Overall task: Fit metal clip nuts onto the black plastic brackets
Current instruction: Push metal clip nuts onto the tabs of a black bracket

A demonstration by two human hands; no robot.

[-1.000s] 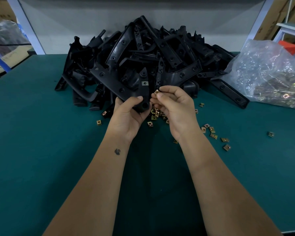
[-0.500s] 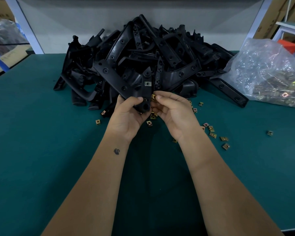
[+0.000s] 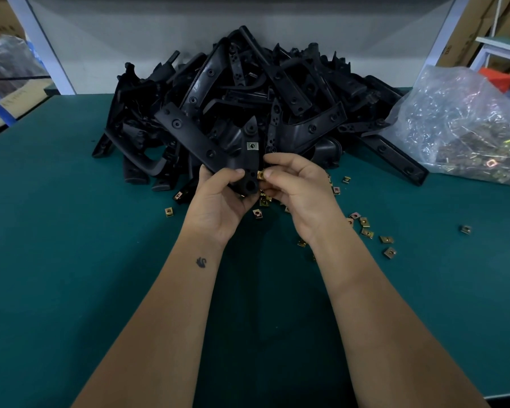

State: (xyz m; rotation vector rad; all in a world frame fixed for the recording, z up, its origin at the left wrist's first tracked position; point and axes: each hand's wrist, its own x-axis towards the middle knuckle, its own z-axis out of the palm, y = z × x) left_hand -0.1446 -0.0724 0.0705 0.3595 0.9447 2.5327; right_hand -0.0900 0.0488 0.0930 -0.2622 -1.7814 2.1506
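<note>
Right hand: my right hand (image 3: 298, 189) pinches a brass clip nut (image 3: 260, 174) between thumb and forefinger, hard against the right edge of the bracket.
Left hand: my left hand (image 3: 218, 201) grips the black bracket (image 3: 215, 148) near its lower end, thumb curled over the front face.
Just changed: a second ago I held the nut up clear of the plastic; now it sits at the edge by the lower hole, so I judge the push-on is starting.
Already done: one fitted nut (image 3: 252, 146) shows higher on the same arm.
Supply: loose nuts (image 3: 365, 228) lie scattered on the green table (image 3: 71, 260); a clear bag (image 3: 460, 125) of more sits to the right.
Behind: the heap of brackets (image 3: 277, 83) waits, well within reach.
In the way: my own fingers hide the nut's mouth, so I cannot tell if it straddles the edge squarely.
</note>
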